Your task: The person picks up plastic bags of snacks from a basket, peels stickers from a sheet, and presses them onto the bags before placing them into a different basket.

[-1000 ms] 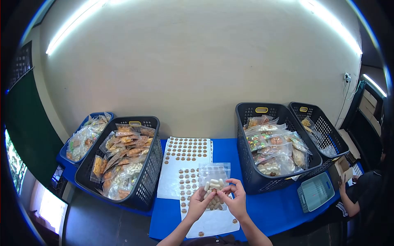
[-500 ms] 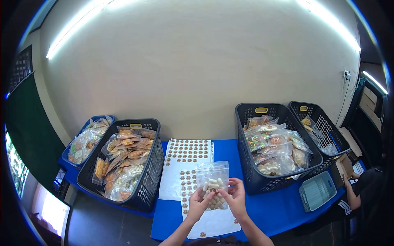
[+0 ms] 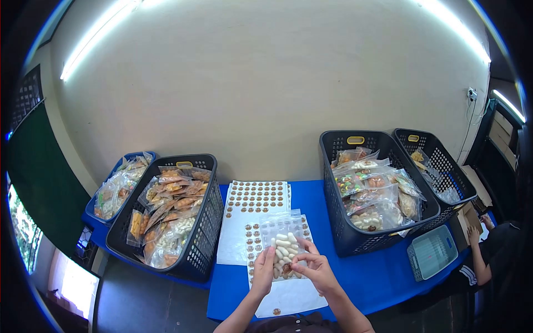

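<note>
1. We hold a clear zip-top bag (image 3: 284,244) of white oblong pieces at the lower centre of the frame, its top edge upward, above a sticker sheet (image 3: 294,297).
2. Our left hand (image 3: 264,272) pinches the bag's left edge; a moment ago its thumb reached in to the round brown sticker (image 3: 286,268).
3. Our right hand (image 3: 319,272) brings thumb and forefinger together at the sticker's right side. We cannot tell whether they pinch the sticker itself or press it to the plastic.
4. The sticker now shows lower on the bag, leaving more white pieces exposed above it. We judge that the left hand now only steadies the bag, while the right alone tends the sticker; whether it is stuck down is unclear.
5. Packed black baskets stand at centre left (image 3: 194,244) and centre right (image 3: 361,242), unchanged, on the blue tablecloth (image 3: 227,291).
</note>
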The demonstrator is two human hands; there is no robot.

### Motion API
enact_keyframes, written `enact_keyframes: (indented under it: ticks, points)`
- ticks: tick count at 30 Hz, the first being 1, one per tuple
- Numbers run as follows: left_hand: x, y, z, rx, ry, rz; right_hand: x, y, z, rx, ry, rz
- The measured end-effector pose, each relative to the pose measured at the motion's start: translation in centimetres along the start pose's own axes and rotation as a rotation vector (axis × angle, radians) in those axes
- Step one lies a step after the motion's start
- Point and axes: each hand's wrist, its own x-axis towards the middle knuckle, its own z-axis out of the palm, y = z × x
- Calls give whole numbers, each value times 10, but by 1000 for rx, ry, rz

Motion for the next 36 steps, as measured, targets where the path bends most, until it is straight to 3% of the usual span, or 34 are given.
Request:
enact_keyframes:
  ticks: [1, 6, 22, 36]
  points:
    - [-1, 1, -1, 53, -21, 11, 1, -1, -1, 84, -8, 38]
    - [-9, 5, 5, 234, -47, 49, 3, 12, -1, -143, 164, -46]
    - [-20, 18, 16, 134, -79, 96, -1, 16, 8, -4, 250, -20]
    - [-19, 15, 13, 144, -93, 91, 0, 21, 13, -291, 311, -156]
